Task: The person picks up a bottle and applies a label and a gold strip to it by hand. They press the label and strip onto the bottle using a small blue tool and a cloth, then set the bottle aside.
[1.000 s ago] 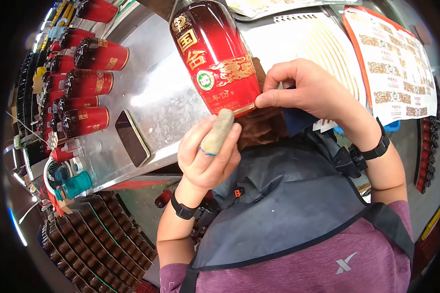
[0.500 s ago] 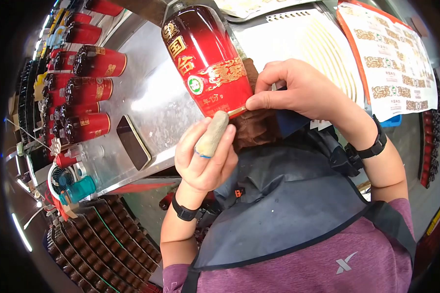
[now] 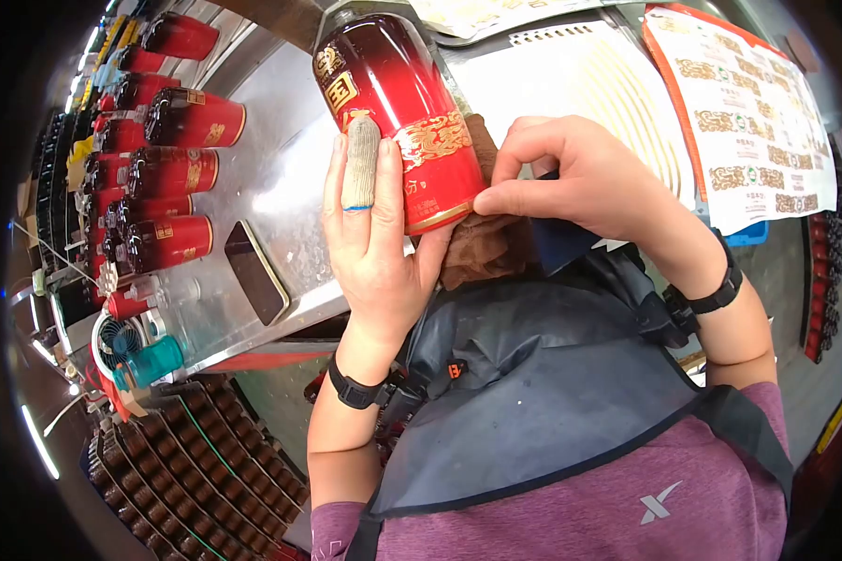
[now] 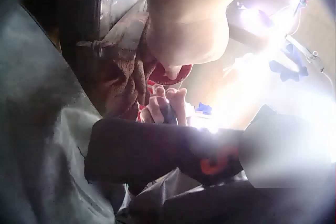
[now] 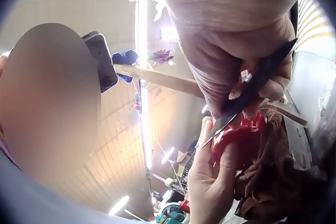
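In the head view a red and dark bottle lies tilted, its base toward the person. The left hand holds it near the base, fairly straight fingers along its side, one in a beige finger cover, the thumb by the base. The right hand has thumb and forefinger together at the base's gold rim. In the right wrist view a dark, pointed, blade-like tool lies in the right hand's curled fingers, close to the red base. A brown cloth is beneath the bottle.
Several red bottles stand left on the metal table, near a phone and a small fan. A printed sheet is at right, and white sheets lie behind the right hand.
The left hand has moved up from the base, its fingers extended from a bent pose and laid over the bottle's side, covering the green round mark. The right hand stays at the rim.
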{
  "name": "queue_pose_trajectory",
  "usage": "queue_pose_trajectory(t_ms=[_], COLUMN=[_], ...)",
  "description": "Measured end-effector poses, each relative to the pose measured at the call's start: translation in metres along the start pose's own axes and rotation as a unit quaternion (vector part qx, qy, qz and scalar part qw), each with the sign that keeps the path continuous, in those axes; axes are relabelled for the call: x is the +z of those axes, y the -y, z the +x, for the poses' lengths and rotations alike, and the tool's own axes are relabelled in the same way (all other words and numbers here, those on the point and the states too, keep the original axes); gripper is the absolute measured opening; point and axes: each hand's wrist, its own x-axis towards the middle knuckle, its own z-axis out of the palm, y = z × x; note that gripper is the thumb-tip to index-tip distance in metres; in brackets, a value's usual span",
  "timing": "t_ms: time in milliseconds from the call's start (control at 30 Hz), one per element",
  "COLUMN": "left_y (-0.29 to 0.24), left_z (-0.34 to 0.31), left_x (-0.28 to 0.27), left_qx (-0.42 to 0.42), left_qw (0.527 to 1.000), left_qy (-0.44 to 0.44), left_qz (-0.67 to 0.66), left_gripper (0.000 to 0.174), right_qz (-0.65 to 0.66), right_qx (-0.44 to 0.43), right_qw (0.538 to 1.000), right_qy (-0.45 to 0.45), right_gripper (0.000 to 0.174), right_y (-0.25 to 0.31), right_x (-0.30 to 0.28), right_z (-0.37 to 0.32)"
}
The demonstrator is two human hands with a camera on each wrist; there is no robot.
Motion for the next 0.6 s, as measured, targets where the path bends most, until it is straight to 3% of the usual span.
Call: queue_pose_trajectory(t_ms=[600], left_y=[0.006], left_z=[-0.018], left_x=[0.000], left_qx=[-0.069], left_qw=[0.996], left_qy=[-0.006], left_qz=[-0.051], left_gripper=[0.074], right_qz=[0.008], right_qx=[0.056], right_qw=[0.998], right_qy=[-0.017], right_gripper=[0.023], right_y=[-0.004], right_x=[0.002], right_z=[-0.001])
